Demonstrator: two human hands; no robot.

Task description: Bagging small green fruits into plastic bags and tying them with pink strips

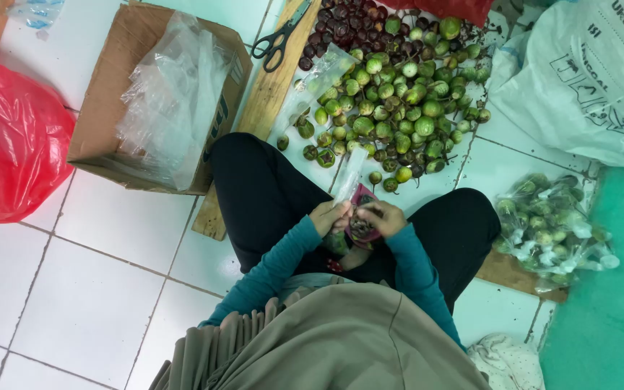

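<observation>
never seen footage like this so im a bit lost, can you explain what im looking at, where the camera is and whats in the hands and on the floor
There is no machine here: a person sits cross-legged on a white tiled floor, and the one picture comes from a camera worn on their head, looking straight down. The left hand holds a clear plastic bag open, and the right hand holds a small dark fruit at it. In front lies a heap of small green fruits with darker ones behind. Scissors rest on a wooden board. To the left is a cardboard box of plastic bags and a red bag; to the right, filled packets of fruit and a white sack.
</observation>
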